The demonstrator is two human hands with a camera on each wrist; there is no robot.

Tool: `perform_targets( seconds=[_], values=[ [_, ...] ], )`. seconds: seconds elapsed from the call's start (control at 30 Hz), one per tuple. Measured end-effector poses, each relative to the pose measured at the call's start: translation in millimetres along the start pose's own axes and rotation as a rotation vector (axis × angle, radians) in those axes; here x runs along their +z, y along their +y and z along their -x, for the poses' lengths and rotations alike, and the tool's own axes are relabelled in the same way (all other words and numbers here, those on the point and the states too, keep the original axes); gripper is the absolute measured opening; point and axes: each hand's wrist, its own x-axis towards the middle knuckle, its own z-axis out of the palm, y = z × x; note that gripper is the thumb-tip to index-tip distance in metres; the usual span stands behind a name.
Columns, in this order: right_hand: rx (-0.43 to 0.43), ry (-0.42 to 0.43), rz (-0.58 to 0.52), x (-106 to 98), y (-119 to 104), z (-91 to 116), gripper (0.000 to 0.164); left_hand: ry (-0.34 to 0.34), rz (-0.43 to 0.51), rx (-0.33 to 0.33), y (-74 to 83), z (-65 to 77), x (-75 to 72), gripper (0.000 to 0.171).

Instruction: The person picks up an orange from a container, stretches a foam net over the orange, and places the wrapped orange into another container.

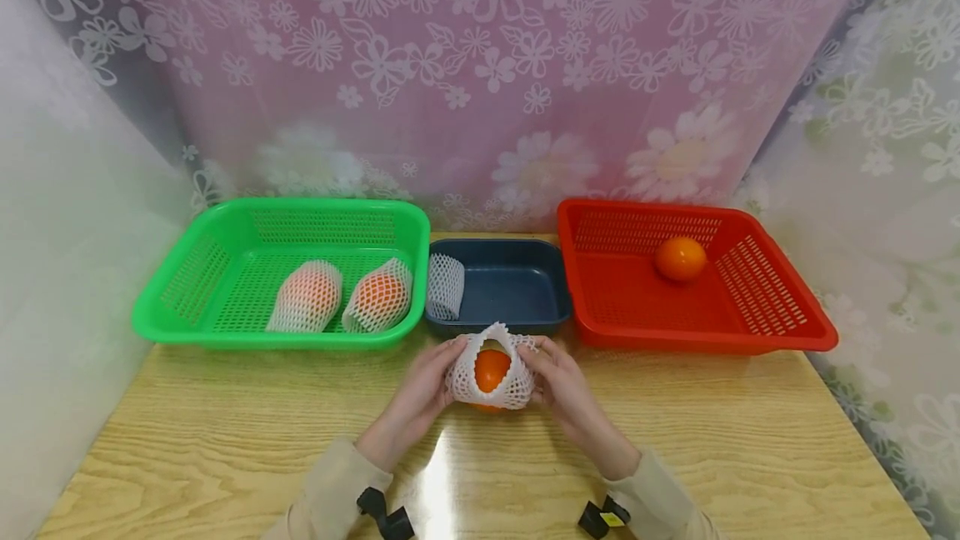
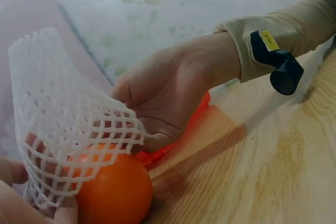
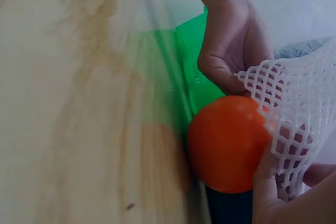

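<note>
The left hand (image 1: 427, 377) curls its grip round one side of a white foam net (image 1: 517, 390), fingers behind the mesh and thumb along the near side. Just to the right of that grip lies the relation that matters: a round orange fruit (image 1: 492, 370) sits between the two hands, about equally near to each, partly covered by the net and showing both through its jagged mouth and below its lower edge. The wrist views show the net standing lengthwise up and away from the fruit, its rim lying across the fruit's side; the fruit itself has no plain long axis. The right hand (image 1: 558, 377) grips the net's other side, with a finger close against the fruit. Whether the fruit bears on the worktop (image 1: 225, 440) or is held just above it, I cannot fairly tell, as the hands hide its underside. Along the back of that pale wood-grained surface, from left to right, stand a green basket (image 1: 247, 342) with two netted fruits (image 1: 378, 297), a dark blue tray (image 1: 517, 327) with another foam net (image 1: 446, 288) at its left end, and a red basket (image 1: 675, 340) holding one bare fruit (image 1: 681, 259). Flowered cloth (image 1: 465, 107) hangs behind, leaving the hands' room on the near side.
</note>
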Motion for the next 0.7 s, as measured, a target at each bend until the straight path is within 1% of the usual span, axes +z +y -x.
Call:
perform_targets(
  seconds=[0.1, 0.2, 0.43, 0.57, 0.7],
  values=[
    [0.029, 0.007, 0.019, -3.9, 4.3, 0.0, 0.020, 0.026, -0.038, -0.012, -3.3, 0.2, -1.2, 0.048],
    [0.034, 0.011, 0.036, -7.2, 7.7, -2.2, 0.020, 0.043, -0.062, -0.015, -6.3, -1.2, -2.4, 0.048],
    [0.042, 0.019, 0.142, -13.0, 12.6, -6.5, 0.021, 0.075, -0.082, -0.036, -13.5, -4.1, -6.2, 0.048],
    [0.053, -0.002, 0.184, -14.9, 13.8, -7.9, 0.020, 0.101, -0.110, -0.018, -16.8, -5.0, -6.3, 0.045],
    [0.069, -0.018, 0.232, -13.4, 14.8, -9.2, 0.023, 0.106, -0.158, 0.009, -19.4, -4.3, -5.8, 0.039]
  ],
)
